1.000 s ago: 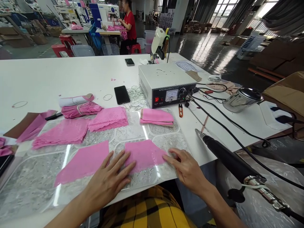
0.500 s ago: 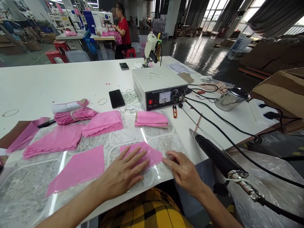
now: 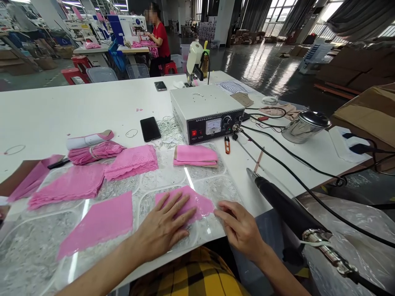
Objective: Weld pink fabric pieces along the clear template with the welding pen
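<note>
Spread flat on a pink fabric piece [image 3: 199, 201] is my left hand [image 3: 165, 226], fingers apart, pressing it against the clear mat [image 3: 212, 185]. At that piece's right corner my right hand [image 3: 242, 226] has its thumb and index finger close together; whether they pinch the corner is too small to tell. Another pink piece [image 3: 98, 224] lies flat to the left. Behind it are two stacks of pink lace-edged fabric [image 3: 132, 160], [image 3: 72, 183] and a banded pink bundle [image 3: 95, 153]. A folded pink piece [image 3: 196, 155] lies beyond my left hand.
A white control box [image 3: 206, 113] stands mid-table, its cable leading to a black handheld tool [image 3: 286, 203] at the right. Orange snips [image 3: 227, 144], a phone [image 3: 150, 128] and a metal-lidded jar [image 3: 305, 126] lie around it. A person in red [image 3: 160, 39] sits far behind.
The view has shifted slightly. Both hands remain at the same pink piece, with almost no change in their pose.
</note>
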A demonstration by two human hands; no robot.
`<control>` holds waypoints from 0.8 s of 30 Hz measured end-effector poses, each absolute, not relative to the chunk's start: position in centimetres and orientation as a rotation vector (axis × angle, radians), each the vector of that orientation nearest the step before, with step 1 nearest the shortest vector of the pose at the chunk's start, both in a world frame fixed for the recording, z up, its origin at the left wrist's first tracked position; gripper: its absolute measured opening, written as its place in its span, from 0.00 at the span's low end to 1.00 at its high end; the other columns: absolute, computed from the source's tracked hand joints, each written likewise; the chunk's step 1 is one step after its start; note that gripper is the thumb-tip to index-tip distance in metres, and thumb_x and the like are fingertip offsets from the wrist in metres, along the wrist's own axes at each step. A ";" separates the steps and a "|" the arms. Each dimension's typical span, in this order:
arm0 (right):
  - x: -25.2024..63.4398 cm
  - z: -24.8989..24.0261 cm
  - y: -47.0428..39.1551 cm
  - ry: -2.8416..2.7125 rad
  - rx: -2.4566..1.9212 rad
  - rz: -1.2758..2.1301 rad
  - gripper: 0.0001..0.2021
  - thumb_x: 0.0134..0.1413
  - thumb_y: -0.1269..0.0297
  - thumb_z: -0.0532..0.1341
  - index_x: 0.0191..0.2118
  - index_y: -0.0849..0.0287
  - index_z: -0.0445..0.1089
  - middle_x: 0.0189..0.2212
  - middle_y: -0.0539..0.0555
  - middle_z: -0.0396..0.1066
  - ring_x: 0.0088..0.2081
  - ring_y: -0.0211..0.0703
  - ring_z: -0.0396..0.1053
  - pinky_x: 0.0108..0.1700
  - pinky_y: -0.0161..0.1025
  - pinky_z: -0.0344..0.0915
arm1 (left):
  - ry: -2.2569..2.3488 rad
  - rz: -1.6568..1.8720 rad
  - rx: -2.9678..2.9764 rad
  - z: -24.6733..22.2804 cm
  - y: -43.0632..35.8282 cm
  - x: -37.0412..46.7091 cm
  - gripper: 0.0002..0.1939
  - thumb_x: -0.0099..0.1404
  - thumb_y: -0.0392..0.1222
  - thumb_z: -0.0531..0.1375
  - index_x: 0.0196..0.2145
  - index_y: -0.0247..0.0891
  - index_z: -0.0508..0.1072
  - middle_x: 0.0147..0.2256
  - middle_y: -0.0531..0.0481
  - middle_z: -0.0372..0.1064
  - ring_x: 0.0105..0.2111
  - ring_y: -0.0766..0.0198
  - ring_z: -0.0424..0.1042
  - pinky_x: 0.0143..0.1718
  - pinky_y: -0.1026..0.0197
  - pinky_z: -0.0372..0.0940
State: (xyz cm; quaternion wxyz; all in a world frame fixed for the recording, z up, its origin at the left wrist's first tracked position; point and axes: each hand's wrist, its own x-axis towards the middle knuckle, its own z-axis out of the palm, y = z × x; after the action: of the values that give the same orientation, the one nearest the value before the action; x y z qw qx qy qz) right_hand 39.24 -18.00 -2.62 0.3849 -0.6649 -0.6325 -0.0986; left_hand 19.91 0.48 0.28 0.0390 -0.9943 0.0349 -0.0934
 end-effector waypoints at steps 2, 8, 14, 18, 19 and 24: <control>39.2 -2.6 -18.0 -1.604 -1.696 -0.249 0.20 0.52 0.83 0.53 0.46 0.55 0.70 0.42 0.57 0.72 0.40 0.42 0.71 0.39 0.39 0.73 | 0.100 -0.293 -3.056 0.2 0.4 19.9 0.26 0.74 0.51 0.49 0.66 0.42 0.55 0.65 0.43 0.52 0.66 0.50 0.50 0.63 0.45 0.48; 39.2 -2.4 -17.9 -1.600 -1.692 -0.261 0.21 0.53 0.83 0.52 0.47 0.54 0.70 0.40 0.56 0.72 0.38 0.41 0.71 0.37 0.39 0.73 | 0.077 -0.297 -3.045 0.0 0.2 19.9 0.28 0.73 0.52 0.50 0.66 0.43 0.54 0.65 0.42 0.52 0.65 0.49 0.50 0.63 0.45 0.48; 39.2 -2.3 -17.9 -1.627 -1.724 -0.268 0.25 0.52 0.85 0.52 0.52 0.54 0.68 0.42 0.57 0.71 0.40 0.41 0.71 0.39 0.39 0.74 | 0.088 -0.313 -3.036 0.1 0.0 20.0 0.27 0.72 0.53 0.50 0.66 0.43 0.55 0.65 0.42 0.52 0.65 0.48 0.50 0.62 0.45 0.50; 39.2 -2.4 -17.8 -1.638 -1.736 -0.285 0.24 0.51 0.85 0.52 0.49 0.54 0.69 0.42 0.57 0.71 0.38 0.40 0.71 0.37 0.38 0.73 | 0.082 -0.299 -3.055 0.1 0.0 20.1 0.27 0.73 0.52 0.50 0.66 0.44 0.54 0.65 0.43 0.51 0.66 0.49 0.49 0.63 0.45 0.50; 39.1 -2.4 -17.8 -1.635 -1.734 -0.288 0.24 0.51 0.85 0.52 0.48 0.54 0.70 0.42 0.57 0.71 0.38 0.40 0.71 0.37 0.38 0.73 | 0.081 -0.296 -3.063 0.1 0.0 20.1 0.27 0.73 0.51 0.50 0.66 0.44 0.55 0.65 0.43 0.51 0.66 0.49 0.49 0.63 0.44 0.50; 39.0 -2.0 -17.9 -1.550 -1.727 -0.238 0.21 0.54 0.82 0.53 0.47 0.53 0.71 0.42 0.57 0.72 0.41 0.41 0.73 0.40 0.37 0.74 | 0.076 -0.304 -3.072 0.1 0.0 19.9 0.27 0.73 0.52 0.50 0.65 0.43 0.55 0.65 0.42 0.52 0.65 0.49 0.50 0.63 0.44 0.50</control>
State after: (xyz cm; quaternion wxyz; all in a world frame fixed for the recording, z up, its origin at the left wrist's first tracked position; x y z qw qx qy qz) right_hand 38.98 -17.86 -2.02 0.3937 -0.6805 -0.6108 -0.0940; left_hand 19.92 0.03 0.12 0.0270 -0.9945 0.0246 -0.0984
